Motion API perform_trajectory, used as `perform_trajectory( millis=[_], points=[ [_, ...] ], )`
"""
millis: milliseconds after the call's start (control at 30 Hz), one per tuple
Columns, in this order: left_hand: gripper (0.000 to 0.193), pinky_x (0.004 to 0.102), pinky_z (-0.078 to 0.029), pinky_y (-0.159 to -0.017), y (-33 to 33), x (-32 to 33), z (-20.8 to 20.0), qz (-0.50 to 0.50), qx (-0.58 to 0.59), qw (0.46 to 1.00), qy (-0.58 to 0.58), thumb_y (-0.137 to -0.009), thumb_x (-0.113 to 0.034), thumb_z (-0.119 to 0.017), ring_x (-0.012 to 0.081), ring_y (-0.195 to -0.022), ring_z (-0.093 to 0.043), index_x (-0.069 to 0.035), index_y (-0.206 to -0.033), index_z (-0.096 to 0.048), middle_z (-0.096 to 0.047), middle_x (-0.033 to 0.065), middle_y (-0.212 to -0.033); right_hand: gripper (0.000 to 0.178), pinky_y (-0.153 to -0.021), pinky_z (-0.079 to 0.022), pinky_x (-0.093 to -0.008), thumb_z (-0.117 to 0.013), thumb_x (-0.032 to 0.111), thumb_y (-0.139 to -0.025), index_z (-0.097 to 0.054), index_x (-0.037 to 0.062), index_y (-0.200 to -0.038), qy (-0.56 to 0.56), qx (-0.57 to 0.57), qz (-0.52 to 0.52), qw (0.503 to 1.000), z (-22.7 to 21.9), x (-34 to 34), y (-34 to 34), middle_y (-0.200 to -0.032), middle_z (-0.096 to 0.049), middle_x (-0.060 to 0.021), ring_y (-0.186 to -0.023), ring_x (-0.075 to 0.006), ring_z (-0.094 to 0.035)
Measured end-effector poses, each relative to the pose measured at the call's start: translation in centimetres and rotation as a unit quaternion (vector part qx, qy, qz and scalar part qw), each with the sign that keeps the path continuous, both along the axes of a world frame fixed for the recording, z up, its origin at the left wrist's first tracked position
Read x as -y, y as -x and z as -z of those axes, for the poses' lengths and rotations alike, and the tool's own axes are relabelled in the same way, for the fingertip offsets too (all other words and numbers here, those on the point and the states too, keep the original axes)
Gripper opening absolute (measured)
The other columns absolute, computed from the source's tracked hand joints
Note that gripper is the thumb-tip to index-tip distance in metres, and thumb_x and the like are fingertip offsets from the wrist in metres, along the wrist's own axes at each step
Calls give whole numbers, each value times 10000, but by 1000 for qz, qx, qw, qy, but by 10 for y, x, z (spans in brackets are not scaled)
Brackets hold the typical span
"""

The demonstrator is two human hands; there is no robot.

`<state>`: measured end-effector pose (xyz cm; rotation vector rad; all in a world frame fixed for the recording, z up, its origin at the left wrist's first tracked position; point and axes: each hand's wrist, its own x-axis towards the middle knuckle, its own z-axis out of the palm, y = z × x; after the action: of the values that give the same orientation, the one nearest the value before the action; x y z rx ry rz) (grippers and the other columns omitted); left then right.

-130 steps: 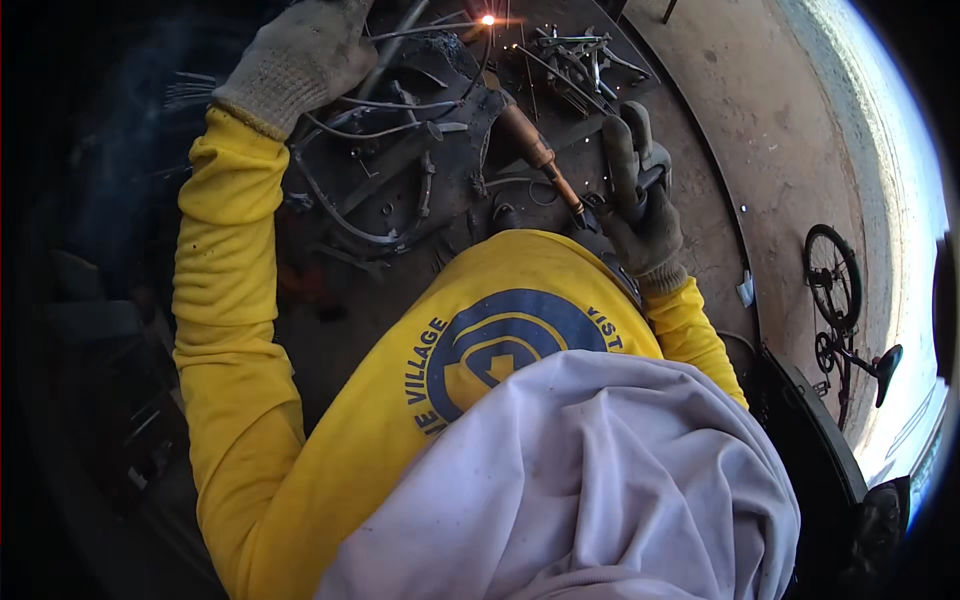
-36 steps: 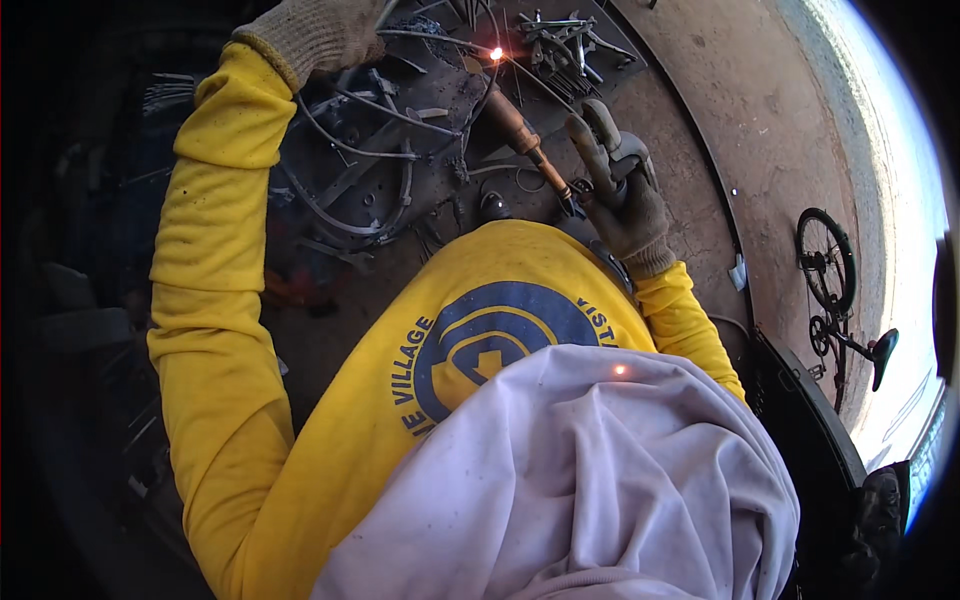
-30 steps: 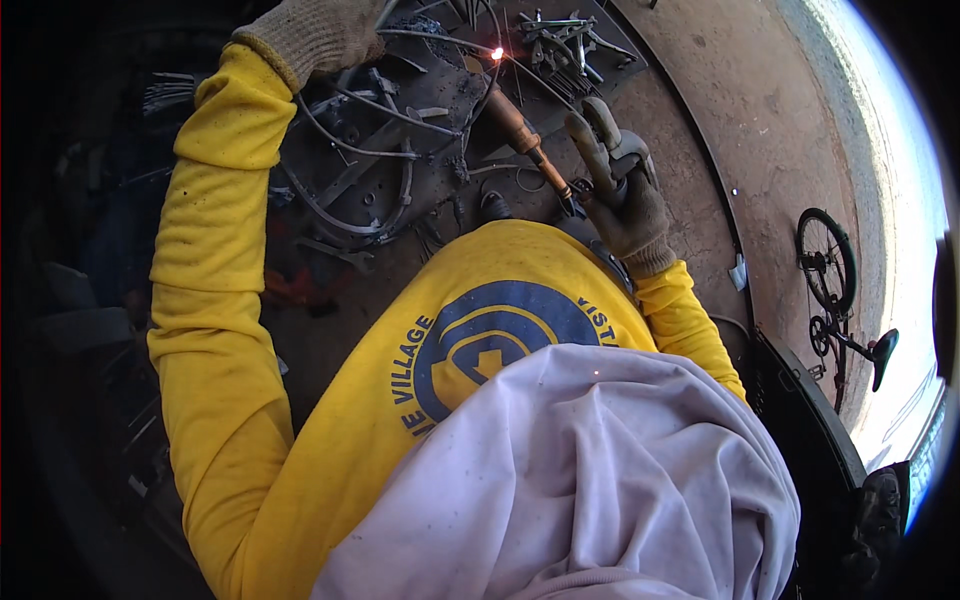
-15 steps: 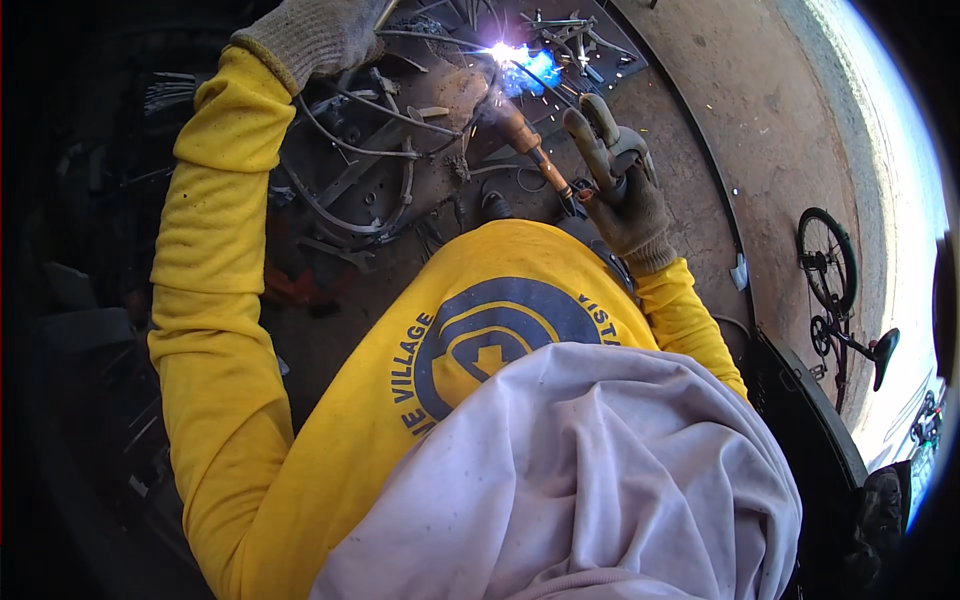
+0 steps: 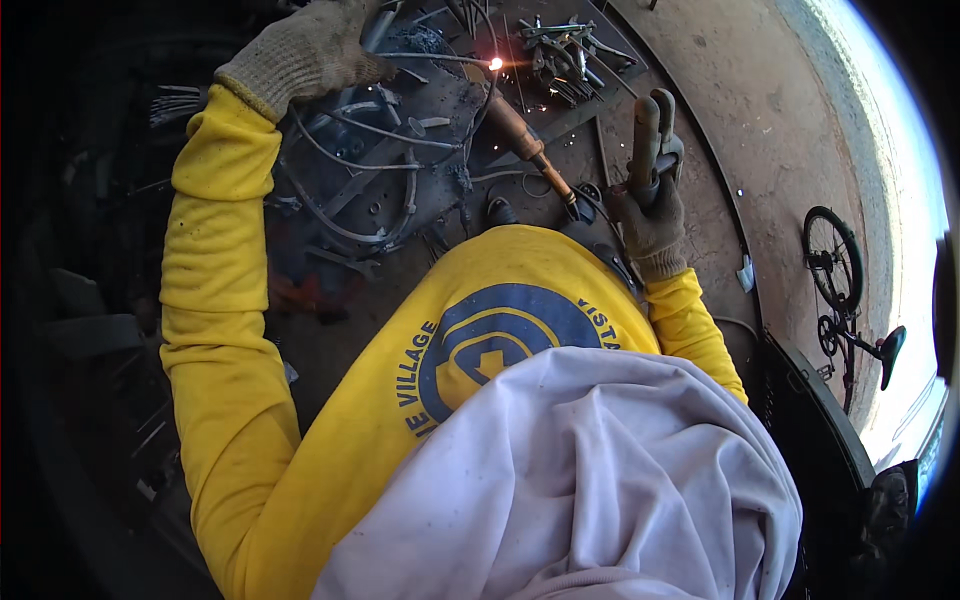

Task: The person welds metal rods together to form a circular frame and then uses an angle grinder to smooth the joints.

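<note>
Welding apparently in hand — bent grey metal rods [image 5: 440, 58] glowed at one spot above dark desk [image 5: 440, 92]. Knit-gloved left hand [image 5: 310, 60] adjoined rods, finger closure unclear; knit-gloved right hand [image 5: 652, 210] curled fingers around dark tool handle [image 5: 645, 190]. Next move called for steadiness.

Brown floor [image 5: 760, 180], bright daylight [image 5: 925, 220] along the right

Left hand [image 5: 300, 58]: 11 o'clock from view centre, at the bent rods [image 5: 400, 135].
Bent rods: 11 o'clock, over the worktop [image 5: 452, 98].
Metal pieces [image 5: 566, 66]: near 1 o'clock, on the worktop.
Cylinder [image 5: 515, 130]: between bent rods and right hand [image 5: 652, 190].
Right hand: 2 o'clock, around the holder [image 5: 672, 158].
Bicycle [image 5: 835, 258]: 3 o'clock, well apart.
</note>
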<state>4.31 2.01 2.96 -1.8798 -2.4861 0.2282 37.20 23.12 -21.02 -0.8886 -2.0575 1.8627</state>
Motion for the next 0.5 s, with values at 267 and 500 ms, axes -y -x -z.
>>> perform_trajectory(
  millis=[267, 500],
  points=[
    [695, 421, -548, -846, -15, -6, -7, -136, 61, 988, 35, -851, -225, -779, 303, -934, -646, -103, -1461, -472, -646, 141, -1079, 484, -757, -572, -278, -793, 87, -867, -561, 1, -1283, -1, 15, 4, 1000, 4, -3, -7, -1005, -675, -60, -863, -136, -678],
    [708, 419, -552, -842, -21, -12, -9, -151, 67, 986, 32, -859, -239, -778, 297, -913, -646, -111, -1479, -461, -646, 145, -1070, 496, -753, -577, -280, -792, 91, -869, -557, 4, -1297, 24, 60, 0, 998, -28, -4, 3, -1008, -675, -72, -857, -145, -686]
  ],
)
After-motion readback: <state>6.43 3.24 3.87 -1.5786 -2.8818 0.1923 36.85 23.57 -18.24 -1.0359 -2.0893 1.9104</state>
